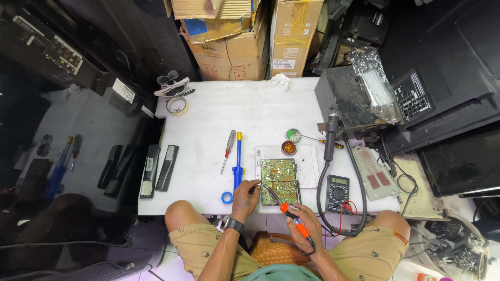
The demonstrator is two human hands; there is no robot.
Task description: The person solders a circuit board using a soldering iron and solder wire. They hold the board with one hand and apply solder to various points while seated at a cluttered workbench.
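Green and shiny with solder, the circuit board (279,181) is lying on the white table (208,119) near its front edge. The right hand (304,225) is gripping an orange-handled soldering iron (288,213), its tip touching the board. The left hand (245,200) is pinching a thin solder wire (255,184) at the board's left edge. A blue desoldering pump (238,161) is lying just beside it.

Our right hand (304,225) grips an orange soldering iron (288,213), tip on the green circuit board (279,181). Our left hand (245,198) sits at the board's nine o'clock, pinching solder wire (256,183).
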